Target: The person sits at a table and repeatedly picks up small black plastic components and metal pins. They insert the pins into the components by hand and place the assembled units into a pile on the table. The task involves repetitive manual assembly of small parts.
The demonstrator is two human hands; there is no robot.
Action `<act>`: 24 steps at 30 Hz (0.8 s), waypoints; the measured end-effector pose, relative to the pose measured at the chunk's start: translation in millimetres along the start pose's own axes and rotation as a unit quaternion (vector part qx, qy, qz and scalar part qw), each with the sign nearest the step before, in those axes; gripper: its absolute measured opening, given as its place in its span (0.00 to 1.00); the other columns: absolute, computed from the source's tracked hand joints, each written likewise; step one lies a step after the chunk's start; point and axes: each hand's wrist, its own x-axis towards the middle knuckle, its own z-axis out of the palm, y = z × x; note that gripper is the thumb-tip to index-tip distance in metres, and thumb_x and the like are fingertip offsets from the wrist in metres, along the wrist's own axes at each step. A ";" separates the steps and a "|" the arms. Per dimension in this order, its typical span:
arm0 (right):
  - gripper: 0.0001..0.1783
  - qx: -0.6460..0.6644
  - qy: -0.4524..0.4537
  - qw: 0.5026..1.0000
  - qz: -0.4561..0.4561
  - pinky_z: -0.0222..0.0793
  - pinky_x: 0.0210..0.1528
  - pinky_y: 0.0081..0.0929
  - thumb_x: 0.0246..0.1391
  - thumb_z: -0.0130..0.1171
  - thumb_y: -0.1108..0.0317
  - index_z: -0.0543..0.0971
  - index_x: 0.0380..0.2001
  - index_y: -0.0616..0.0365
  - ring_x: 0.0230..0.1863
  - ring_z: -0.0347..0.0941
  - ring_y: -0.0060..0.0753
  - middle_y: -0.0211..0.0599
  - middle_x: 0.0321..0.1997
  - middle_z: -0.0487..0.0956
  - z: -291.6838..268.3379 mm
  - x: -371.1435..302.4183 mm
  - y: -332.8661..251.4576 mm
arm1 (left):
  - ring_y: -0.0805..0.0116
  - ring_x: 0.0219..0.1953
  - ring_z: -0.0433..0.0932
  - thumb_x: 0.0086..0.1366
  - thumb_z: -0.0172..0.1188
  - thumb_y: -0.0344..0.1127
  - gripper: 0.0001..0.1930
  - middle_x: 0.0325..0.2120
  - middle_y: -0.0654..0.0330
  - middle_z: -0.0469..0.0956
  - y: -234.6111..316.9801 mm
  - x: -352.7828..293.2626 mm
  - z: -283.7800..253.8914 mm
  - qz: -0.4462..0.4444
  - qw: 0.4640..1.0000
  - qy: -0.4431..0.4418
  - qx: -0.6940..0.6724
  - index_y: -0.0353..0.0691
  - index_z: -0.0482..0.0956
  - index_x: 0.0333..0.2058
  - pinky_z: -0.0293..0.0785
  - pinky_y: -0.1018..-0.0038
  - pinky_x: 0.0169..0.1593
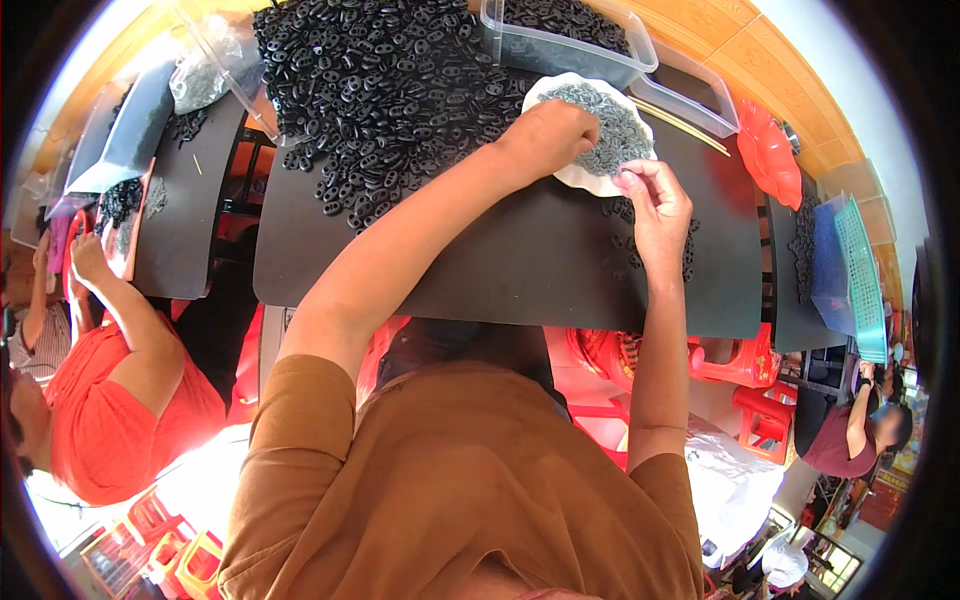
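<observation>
Bowl [580, 181], white, on desk [480, 265], holding small grey pieces [612, 122], apparently at picking step. Left hand [550, 138] curled above them, right hand [658, 208] near-pinched by bowl edge; cannot tell contents of either. Next, probably needs gentle, exact pinch.

head: left fisheye | head-worn | faces down | near: left hand [548, 136], right hand [660, 208], table [500, 270]

Red stools [763, 398] (several), teal basket [868, 275] — perforated
</observation>
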 end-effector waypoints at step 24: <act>0.04 0.217 -0.118 0.967 0.066 0.74 0.38 0.18 0.57 0.58 0.77 0.77 0.36 0.62 0.34 0.77 0.22 0.32 0.33 0.79 68.8 3.7 -19.8 | 0.79 0.33 0.77 0.64 0.61 0.36 0.08 0.32 0.64 0.81 20.2 -87.8 -48.8 -0.223 0.844 0.061 -0.484 0.37 0.80 0.37 0.75 0.80 0.39</act>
